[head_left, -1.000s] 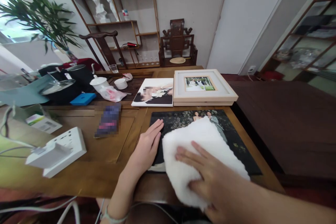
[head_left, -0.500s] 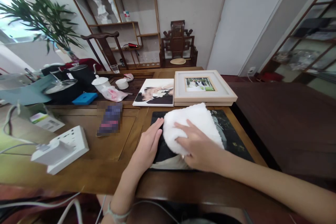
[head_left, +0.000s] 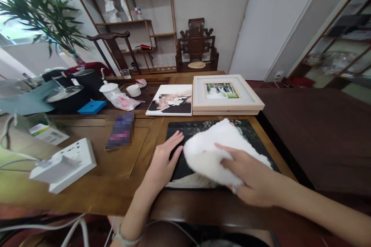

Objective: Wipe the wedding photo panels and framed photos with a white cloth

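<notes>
A dark photo panel (head_left: 179,166) lies flat along the near edge of the wooden table. On its left side rests my left hand (head_left: 166,158), fingers stretched out and thumb apart, holding nothing. My right hand (head_left: 249,173) grips a fluffy white cloth (head_left: 211,142) that spreads over the middle and right of the panel and covers much of its picture. Just beyond the panel lie a white-edged photo print (head_left: 171,100) and, to its right, a pale wooden picture frame (head_left: 228,104) with a small photo inside, stacked on another frame.
At the left stand a white power strip (head_left: 72,166), an open small box (head_left: 48,131), a pixelated dark item (head_left: 120,130) and a blue box (head_left: 92,107). Pots, a white teapot (head_left: 110,88) and a cup (head_left: 133,90) sit farther back. A brown surface (head_left: 313,135) adjoins at right.
My right hand has slid the white cloth right and nearer to me, baring the panel's upper left. My left hand stays put, its thumb and fingers a bit more spread.
</notes>
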`<state>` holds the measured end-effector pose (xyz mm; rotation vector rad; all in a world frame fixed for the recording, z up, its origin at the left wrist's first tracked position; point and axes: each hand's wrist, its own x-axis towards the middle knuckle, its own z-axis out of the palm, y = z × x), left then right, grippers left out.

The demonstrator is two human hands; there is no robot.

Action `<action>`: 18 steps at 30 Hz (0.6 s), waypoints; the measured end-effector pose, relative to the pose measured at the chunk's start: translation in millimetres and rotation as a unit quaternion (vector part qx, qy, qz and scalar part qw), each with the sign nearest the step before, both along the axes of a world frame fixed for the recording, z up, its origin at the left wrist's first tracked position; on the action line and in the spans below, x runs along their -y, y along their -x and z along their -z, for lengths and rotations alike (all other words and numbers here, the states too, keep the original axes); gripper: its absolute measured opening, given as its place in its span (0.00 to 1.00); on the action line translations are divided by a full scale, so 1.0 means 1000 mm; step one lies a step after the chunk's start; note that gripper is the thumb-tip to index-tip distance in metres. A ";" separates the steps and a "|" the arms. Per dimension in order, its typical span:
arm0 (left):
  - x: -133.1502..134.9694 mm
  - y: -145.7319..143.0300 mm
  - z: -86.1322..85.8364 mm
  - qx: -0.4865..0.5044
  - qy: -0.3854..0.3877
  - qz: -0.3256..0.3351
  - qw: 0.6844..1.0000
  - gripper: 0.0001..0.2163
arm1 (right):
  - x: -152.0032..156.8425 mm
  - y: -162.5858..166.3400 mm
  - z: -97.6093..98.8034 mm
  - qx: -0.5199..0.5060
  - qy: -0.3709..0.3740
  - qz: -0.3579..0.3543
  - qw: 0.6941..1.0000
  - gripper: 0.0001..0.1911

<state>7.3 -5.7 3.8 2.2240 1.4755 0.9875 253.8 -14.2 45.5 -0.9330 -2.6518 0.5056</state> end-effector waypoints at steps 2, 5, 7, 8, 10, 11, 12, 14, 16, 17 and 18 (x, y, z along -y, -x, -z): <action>-0.001 0.000 0.001 -0.004 -0.013 0.011 1.000 0.15 | -0.014 0.000 0.002 -0.019 0.000 0.102 0.995 0.12; -0.003 0.001 0.003 -0.006 -0.024 0.018 1.000 0.15 | -0.044 0.015 0.001 -0.074 0.020 0.140 0.987 0.09; -0.003 0.002 0.003 -0.009 -0.030 0.018 0.999 0.15 | -0.064 0.036 -0.002 -0.090 0.027 0.117 0.989 0.09; -0.003 0.002 0.003 -0.011 -0.033 0.017 0.999 0.15 | -0.073 0.049 -0.004 -0.092 0.029 0.103 0.990 0.08; -0.003 0.002 0.003 -0.015 -0.038 0.012 0.999 0.14 | -0.088 0.074 -0.008 -0.092 0.035 0.073 0.992 0.08; -0.003 0.002 0.003 -0.016 -0.039 0.009 0.999 0.14 | -0.093 0.085 -0.010 -0.089 0.037 0.060 0.994 0.08; -0.003 0.002 0.003 -0.017 -0.040 0.007 0.999 0.14 | -0.097 0.094 -0.012 -0.084 0.037 0.052 0.994 0.07; -0.003 0.002 0.003 -0.018 -0.040 0.006 0.999 0.14 | -0.101 0.103 -0.014 -0.071 0.032 0.045 0.996 0.08; -0.003 0.002 0.002 -0.019 -0.038 0.009 0.999 0.14 | -0.099 0.098 -0.015 -0.060 0.024 0.049 0.997 0.08; -0.003 0.003 0.002 -0.019 -0.037 0.012 0.999 0.14 | -0.097 0.090 -0.015 -0.056 0.019 0.054 0.997 0.08; -0.003 0.003 0.002 -0.018 -0.035 0.016 0.999 0.14 | -0.093 0.080 -0.015 -0.054 0.015 0.060 0.997 0.07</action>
